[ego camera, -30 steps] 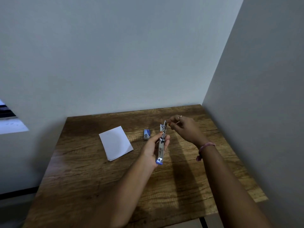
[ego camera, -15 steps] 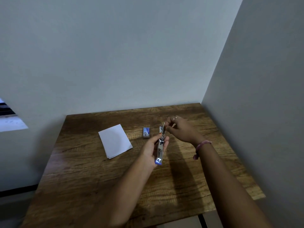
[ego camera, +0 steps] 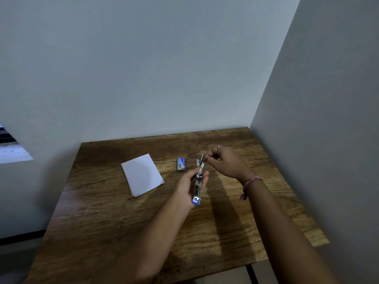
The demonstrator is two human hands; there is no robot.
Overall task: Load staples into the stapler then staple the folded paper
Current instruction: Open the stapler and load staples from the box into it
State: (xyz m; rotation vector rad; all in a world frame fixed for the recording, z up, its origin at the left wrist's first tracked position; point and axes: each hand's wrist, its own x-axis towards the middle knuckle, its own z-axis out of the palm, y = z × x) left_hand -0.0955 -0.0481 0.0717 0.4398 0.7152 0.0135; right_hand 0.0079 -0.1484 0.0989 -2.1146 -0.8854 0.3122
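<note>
Opened metal stapler (ego camera: 198,182) held upright; folded white paper (ego camera: 142,174) lies flat.

Left hand (ego camera: 187,186) gripping, right hand (ego camera: 226,163) pinching.

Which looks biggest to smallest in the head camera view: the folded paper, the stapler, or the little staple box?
1. Folded paper, lying flat on the table, clearly the largest.
2. Stapler, held up in the left hand; it is nearer the camera, so it may look bigger than it is.
3. Staple box, the smallest.
</note>
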